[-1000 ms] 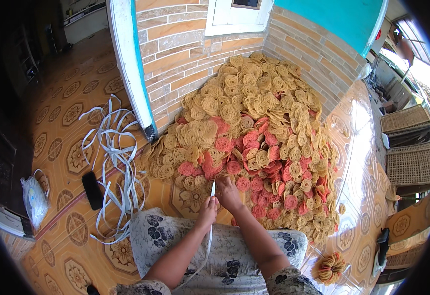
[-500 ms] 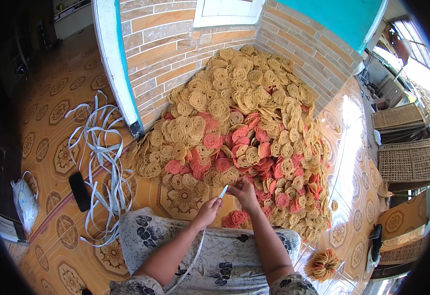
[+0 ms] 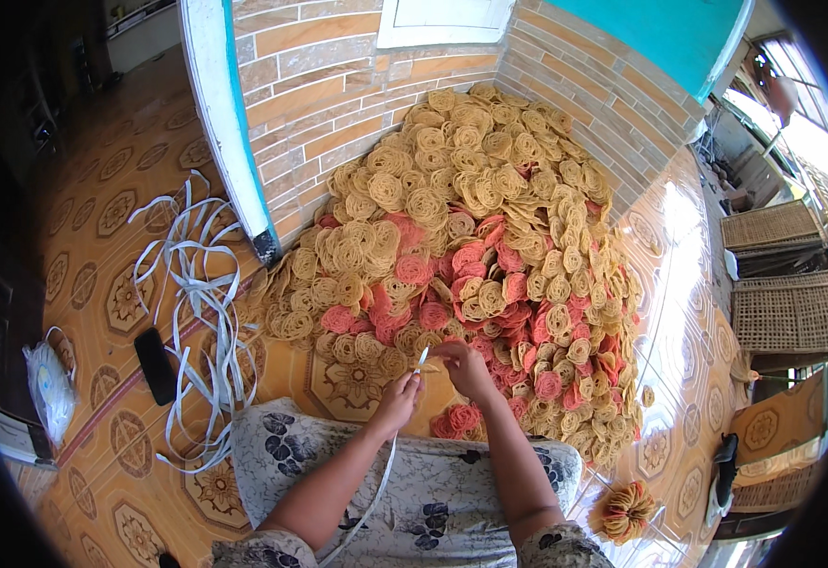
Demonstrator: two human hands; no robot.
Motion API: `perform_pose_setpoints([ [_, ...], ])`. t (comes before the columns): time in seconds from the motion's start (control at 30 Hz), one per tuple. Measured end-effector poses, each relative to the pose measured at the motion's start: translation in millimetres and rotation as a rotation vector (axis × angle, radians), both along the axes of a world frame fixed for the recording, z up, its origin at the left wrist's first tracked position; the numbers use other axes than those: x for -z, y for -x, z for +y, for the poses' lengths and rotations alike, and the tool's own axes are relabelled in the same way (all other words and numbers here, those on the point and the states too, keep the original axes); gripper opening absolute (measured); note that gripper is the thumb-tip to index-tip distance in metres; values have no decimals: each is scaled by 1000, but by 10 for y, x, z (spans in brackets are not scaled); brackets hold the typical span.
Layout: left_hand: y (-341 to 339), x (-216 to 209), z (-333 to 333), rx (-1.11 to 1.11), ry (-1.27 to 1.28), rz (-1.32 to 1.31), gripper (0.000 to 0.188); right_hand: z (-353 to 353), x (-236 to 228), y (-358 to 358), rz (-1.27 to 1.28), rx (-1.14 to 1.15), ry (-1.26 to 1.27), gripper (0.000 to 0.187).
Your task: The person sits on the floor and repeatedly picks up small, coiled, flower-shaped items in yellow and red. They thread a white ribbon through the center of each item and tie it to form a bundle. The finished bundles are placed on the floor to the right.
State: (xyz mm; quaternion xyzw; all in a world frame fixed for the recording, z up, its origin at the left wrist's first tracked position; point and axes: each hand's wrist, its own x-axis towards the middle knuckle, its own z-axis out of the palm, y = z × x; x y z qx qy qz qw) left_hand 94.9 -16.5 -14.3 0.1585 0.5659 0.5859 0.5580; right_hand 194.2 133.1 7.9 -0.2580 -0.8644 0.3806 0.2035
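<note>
A narrow white strap (image 3: 382, 492) runs up from my lap, and its pointed tip stands up out of my left hand (image 3: 396, 405). That hand is closed round the strap just below the tip. My right hand (image 3: 471, 374) is close to the tip, on its right side. Its fingers reach toward the strap with a small gap between them and the tip, and I see nothing held in them. In front of both hands spreads a large heap of round lacy discs (image 3: 471, 199), mostly tan. Coral-pink discs (image 3: 471, 256) are mixed into its middle and right side.
Loose white straps (image 3: 191, 312) lie tangled on the tiled floor at left, beside a black phone (image 3: 154, 367) and a clear plastic bag (image 3: 49, 393). A bundle of discs (image 3: 625, 511) sits at lower right. Woven racks (image 3: 783, 312) stand far right; a brick-patterned wall (image 3: 319, 85) backs the heap.
My right hand's fingers have come off the strap tip and moved slightly away from it. My left hand still holds the strap, its tip now more upright.
</note>
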Motion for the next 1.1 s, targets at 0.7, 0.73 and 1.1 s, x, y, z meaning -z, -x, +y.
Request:
perform_pose_setpoints([
  [0.7, 26, 82, 11, 31, -12, 53, 29, -39, -126, 48, 182, 278, 582, 19],
  [0.73, 29, 69, 11, 25, -32, 66, 29, -37, -133, 43, 179, 257, 531, 19],
  [1.1, 106, -52, -29, 83, 47, -304, 26, -36, -153, -13, 58, 75, 144, 12],
])
